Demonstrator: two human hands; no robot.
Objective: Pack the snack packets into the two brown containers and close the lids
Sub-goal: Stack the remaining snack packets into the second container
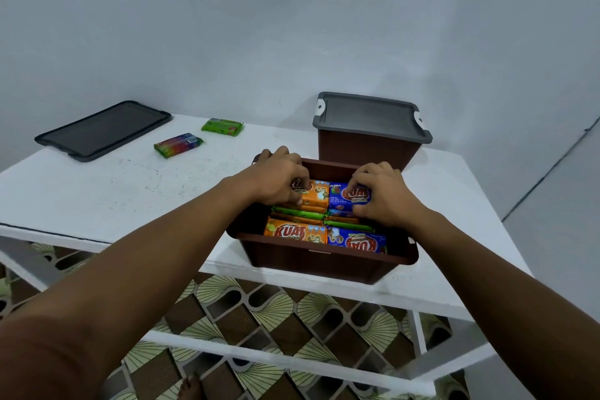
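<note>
An open brown container [324, 258] stands at the table's front edge, filled with several orange, blue and green snack packets. My left hand [276, 177] grips an orange packet [316, 196] at the container's back left. My right hand [383, 193] grips a blue packet [341, 196] at the back right. Behind it stands a second brown container [367, 149] with its grey lid [370, 115] shut. A loose grey lid [104, 130] lies at the far left. A rainbow packet [178, 144] and a green packet [222, 127] lie loose on the table.
The white table [113, 191] stands against grey walls. Its front edge runs just below the open container. Below it are white frame bars and a patterned brown and cream floor [259, 312]. A bare foot [191, 386] shows at the bottom.
</note>
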